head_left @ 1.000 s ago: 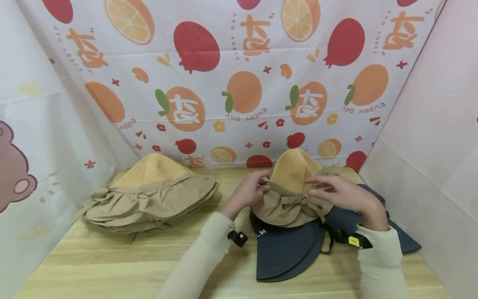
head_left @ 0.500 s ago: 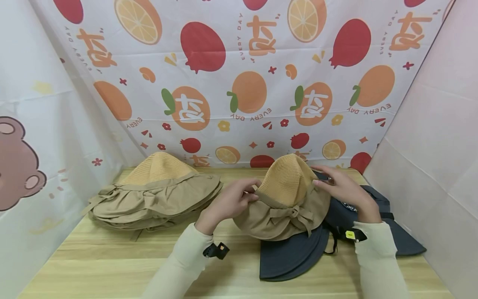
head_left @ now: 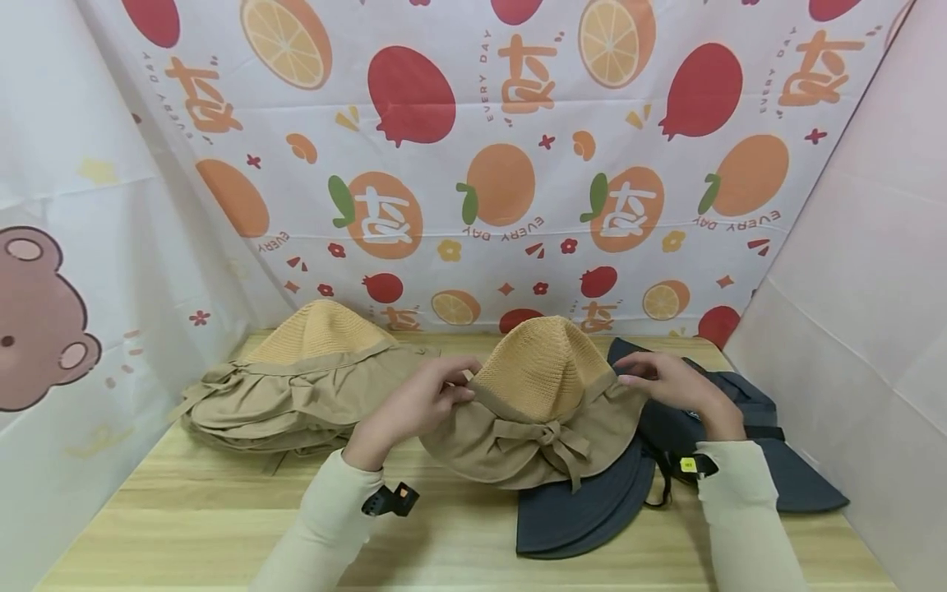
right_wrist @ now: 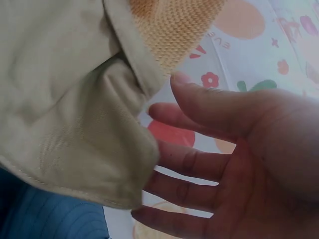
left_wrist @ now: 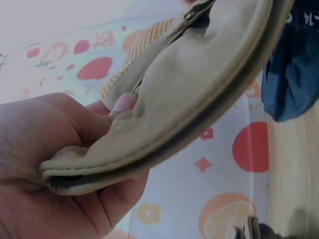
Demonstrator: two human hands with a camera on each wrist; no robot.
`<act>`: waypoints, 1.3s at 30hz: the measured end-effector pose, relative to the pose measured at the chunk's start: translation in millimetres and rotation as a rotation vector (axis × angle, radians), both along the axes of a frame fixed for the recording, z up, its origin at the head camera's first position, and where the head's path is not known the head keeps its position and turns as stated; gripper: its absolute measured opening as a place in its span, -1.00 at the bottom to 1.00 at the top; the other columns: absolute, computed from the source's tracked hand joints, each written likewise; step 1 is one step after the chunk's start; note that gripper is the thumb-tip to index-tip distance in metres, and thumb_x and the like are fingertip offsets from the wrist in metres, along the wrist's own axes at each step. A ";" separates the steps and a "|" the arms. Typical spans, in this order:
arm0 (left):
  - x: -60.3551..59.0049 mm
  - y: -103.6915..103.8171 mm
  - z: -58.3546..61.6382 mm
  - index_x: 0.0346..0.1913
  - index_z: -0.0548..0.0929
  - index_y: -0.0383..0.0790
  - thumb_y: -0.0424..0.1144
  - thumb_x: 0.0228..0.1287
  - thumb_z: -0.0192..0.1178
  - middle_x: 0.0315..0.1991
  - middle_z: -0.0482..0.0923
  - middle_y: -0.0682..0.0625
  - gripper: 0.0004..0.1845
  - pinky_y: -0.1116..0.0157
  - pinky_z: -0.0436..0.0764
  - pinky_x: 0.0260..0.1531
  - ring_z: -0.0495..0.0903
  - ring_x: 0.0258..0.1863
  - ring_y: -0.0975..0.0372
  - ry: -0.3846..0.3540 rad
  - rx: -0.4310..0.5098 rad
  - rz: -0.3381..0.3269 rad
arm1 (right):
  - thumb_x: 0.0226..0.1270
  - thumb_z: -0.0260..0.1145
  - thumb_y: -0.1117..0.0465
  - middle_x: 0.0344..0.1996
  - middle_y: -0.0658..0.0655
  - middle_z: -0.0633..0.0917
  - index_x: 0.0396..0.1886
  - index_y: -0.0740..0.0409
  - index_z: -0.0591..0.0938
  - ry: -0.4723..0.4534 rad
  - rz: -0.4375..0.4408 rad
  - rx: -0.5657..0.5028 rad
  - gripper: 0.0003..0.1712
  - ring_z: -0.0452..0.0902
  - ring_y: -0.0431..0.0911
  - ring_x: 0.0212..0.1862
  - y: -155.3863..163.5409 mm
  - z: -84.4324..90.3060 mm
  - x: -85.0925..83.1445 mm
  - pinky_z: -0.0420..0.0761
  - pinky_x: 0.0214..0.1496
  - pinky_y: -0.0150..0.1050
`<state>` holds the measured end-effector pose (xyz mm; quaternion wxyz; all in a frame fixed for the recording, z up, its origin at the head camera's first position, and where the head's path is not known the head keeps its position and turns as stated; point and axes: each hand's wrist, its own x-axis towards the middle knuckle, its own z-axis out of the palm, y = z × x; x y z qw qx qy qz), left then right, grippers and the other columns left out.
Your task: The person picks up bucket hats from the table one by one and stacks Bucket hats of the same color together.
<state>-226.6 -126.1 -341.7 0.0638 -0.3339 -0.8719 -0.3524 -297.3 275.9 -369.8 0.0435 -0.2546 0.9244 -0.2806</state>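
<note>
A sun hat (head_left: 543,370) with a yellow woven crown and a tan fabric brim with a bow hangs over the navy hats, its brim overlapping them. My left hand (head_left: 418,403) pinches the left side of the brim, thumb (left_wrist: 124,102) on top near the crown band and fingers beneath. At the other side, my right hand (head_left: 681,386) has its fingers spread and relaxed, fingertips right at the brim's edge. In the right wrist view, the thumb (right_wrist: 192,94) points at the band where crown meets brim, well apart from the lower fingers.
On the table's left lies a stack of similar tan sun hats (head_left: 296,395). Navy hats with wide bills (head_left: 577,514) lie under and right of the held hat, a black cord (head_left: 661,485) among them. A fruit-print cloth (head_left: 496,271) stands behind the wooden table (head_left: 444,543).
The sun hat has moved left and toward the person, off part of the navy hats. Both hands moved left with it, the left hand farther; the right hand shifted to the brim's right edge.
</note>
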 end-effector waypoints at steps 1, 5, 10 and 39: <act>0.0 -2.5 -0.3 -0.10 0.64 -0.20 -0.54 0.36 0.23 -0.34 0.66 -0.03 -0.80 0.37 0.54 -0.28 0.56 -0.39 0.33 -0.003 0.001 0.004 | 0.53 0.29 0.11 -0.24 0.11 0.76 0.23 0.28 0.64 -0.003 0.002 0.010 -0.57 0.62 -0.13 -0.27 -0.9 -0.5 -0.7 0.59 -0.22 -0.24; -0.4 -11.8 -2.5 -0.09 0.64 -0.25 -0.56 0.34 0.22 -0.39 0.66 -0.04 -0.80 0.37 0.52 -0.29 0.52 -0.43 0.34 -0.010 0.005 0.014 | 0.49 0.34 0.09 -0.39 0.02 0.71 0.14 0.26 0.70 -0.013 0.015 0.031 -0.61 0.46 -0.21 -0.42 -5.7 -2.7 -2.1 0.46 -0.33 -0.31; -0.4 -22.1 -4.2 -0.01 0.66 -0.36 -0.57 0.33 0.24 -0.30 0.72 -0.13 -0.78 0.33 0.59 -0.25 0.62 -0.36 0.30 -0.019 0.026 0.034 | 0.48 0.34 0.12 -0.43 0.00 0.68 -0.10 0.13 0.77 -0.003 0.046 0.018 -0.80 0.40 -0.22 -0.44 -15.1 -4.9 -2.9 0.40 -0.35 -0.31; 5.2 -46.8 1.6 -0.04 0.72 -0.24 -0.44 0.36 0.30 -0.40 0.65 0.02 -0.83 0.38 0.48 -0.40 0.50 -0.45 0.32 -0.040 -0.138 0.158 | 0.53 0.29 0.16 -0.40 0.01 0.72 -0.20 0.10 0.74 0.052 0.042 0.000 -0.84 0.49 -0.23 -0.40 -39.0 1.2 5.0 0.47 -0.34 -0.32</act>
